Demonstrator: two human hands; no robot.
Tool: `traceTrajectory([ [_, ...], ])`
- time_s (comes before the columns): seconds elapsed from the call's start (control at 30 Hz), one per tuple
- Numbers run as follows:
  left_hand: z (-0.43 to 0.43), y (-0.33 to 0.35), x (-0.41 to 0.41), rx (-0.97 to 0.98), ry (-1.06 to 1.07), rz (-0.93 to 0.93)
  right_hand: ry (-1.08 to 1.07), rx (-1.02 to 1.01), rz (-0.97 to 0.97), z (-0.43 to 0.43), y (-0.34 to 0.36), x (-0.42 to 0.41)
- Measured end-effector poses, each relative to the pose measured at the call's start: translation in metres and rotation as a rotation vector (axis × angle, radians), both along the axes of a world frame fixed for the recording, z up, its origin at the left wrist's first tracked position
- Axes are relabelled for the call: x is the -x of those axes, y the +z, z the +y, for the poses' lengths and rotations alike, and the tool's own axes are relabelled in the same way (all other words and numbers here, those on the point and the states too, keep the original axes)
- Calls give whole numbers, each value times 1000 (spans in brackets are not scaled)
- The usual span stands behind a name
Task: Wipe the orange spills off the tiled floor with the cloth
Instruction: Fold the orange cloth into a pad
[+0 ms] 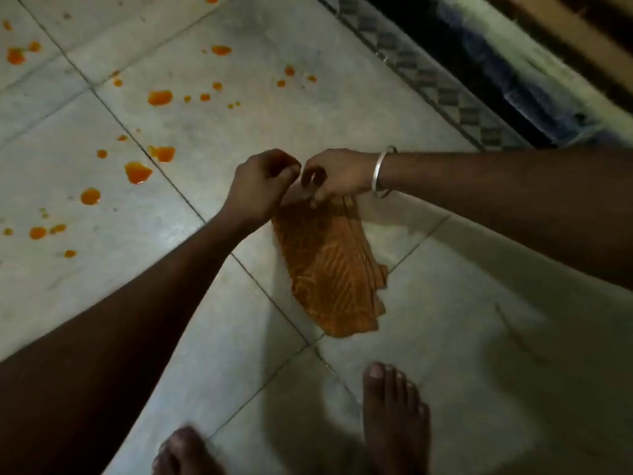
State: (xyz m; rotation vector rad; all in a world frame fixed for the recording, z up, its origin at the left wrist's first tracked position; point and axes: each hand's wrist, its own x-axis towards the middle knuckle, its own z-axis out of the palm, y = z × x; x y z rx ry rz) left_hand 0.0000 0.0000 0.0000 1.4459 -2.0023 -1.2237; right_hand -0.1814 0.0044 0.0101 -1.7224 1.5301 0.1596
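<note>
Nearest me, my two bare feet [394,416] stand on the tiled floor [445,354], just behind the hanging end of the cloth.

Cloth [329,269]: orange, striped, folded in layers. It hangs from my hands, long axis running from them down and back toward my feet. I cannot tell whether its lower end touches the floor.

Right hand [337,176]: fingers curled and pinched on the cloth's top edge, a bangle [380,173] on the wrist. Left hand [262,181]: curled nearly closed, knuckle to knuckle with the right, at the same top edge; the fingertip contact is hidden, so its grip is probable, not certain.

Orange spills [137,172]: all lie left of and beyond my hands, scattered over several tiles. The nearest big blots sit just left of the left hand; smaller drops [289,70] lie straight beyond. The left arm is the nearer one.

Judgement: wiping has not begun, and the cloth must go down and sweep leftward and away.

Room: open floor to the left. To the right and beyond, a patterned border strip [445,97] and a dark edge limit travel.
</note>
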Motion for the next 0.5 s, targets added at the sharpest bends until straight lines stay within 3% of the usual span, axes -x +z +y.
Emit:
traceTrajectory([
  [0.2,17,-2,13,54,-242,-284,39,-120,111,20,27,20],
  [0.4,27,7,18,123,-315,-424,53,-197,-33,10,20,11],
  [0.5,24,19,8,234,-372,-366,44,-341,-164,11,40,17],
])
